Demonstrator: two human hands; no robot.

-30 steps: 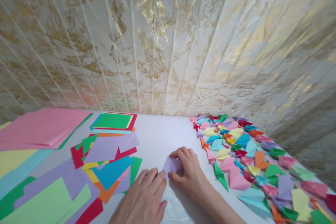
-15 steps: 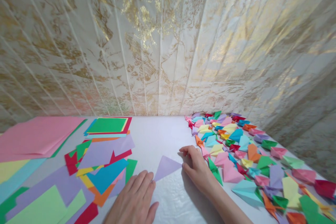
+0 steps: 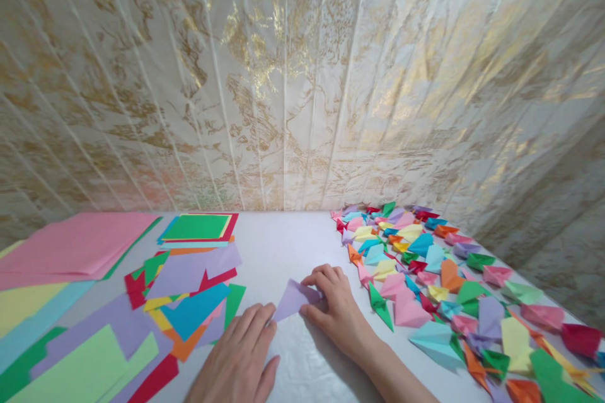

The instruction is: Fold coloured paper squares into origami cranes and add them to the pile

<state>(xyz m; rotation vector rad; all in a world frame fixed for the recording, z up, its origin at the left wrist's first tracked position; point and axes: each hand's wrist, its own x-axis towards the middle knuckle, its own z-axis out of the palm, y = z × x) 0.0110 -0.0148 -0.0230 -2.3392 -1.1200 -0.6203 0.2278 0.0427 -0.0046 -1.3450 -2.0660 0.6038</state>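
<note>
The small lilac paper (image 3: 293, 300) lies on the bare middle of the white counter (image 3: 283, 236), between your two hands, with its long axis slanting from a sharp corner at your left fingertips up toward your right fingers. Your right hand (image 3: 338, 308) is the nearer: its thumb and forefinger reach over the far-right part and hold it, narrowly spaced, one at the upper edge and one at the lower, and the paper there is darker and looks a little raised. Your left hand (image 3: 236, 352) rests palm down, its fingers extended and side by side rather than gripping; the tips meet the near-left corner or sit just beside it, and you cannot tell how hard they press. The paper is matt, thin and crisp-edged, roughly a triangle, against a smooth, faintly wrinkled, glossy counter covering. Beyond your left hand lie flat, angular offcuts, among them a blue piece (image 3: 198, 308) and a pale green sheet (image 3: 80, 371), with a neat rectangular stack topped in green (image 3: 196, 227) farther back and a broad pink sheet (image 3: 80, 239) to its left. Beyond your right hand spread pointed, creased shapes, the green folded piece (image 3: 380, 307) among the closest. Gold-patterned, pleated fabric (image 3: 283, 107) hangs behind.
</note>
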